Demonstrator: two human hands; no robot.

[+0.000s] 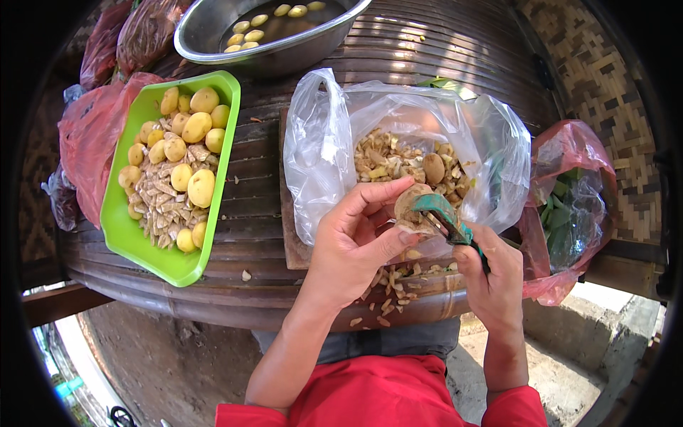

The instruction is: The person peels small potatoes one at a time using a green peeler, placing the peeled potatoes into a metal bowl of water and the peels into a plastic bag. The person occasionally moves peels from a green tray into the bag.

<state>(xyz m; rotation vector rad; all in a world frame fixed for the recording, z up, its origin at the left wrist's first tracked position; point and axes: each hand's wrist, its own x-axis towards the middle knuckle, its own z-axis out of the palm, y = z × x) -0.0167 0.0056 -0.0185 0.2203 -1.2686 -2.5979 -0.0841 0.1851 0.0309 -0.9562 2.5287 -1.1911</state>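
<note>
Between its thumb and fingers my left hand [363,238] holds a small brown potato [410,206]. My right hand [492,274] is closed round the handle of a green peeler [442,213], whose head lies against the potato's upper right side. A loose strip of peel hangs under the potato. Just beyond my hands, an open clear plastic bag [320,156] holds a heap of peelings [384,153] with one unpeeled potato [433,169] on top. More peel scraps [391,288] lie along the table's near edge below my hands.
At left stands a green tray [231,142] of peeled potatoes and pale cut pieces. A metal basin [284,60] with potatoes in water is at the back. Red plastic bags [92,139] lie far left; another red bag [569,149] with green leaves sits right. The slatted table [249,192] curves in front.
</note>
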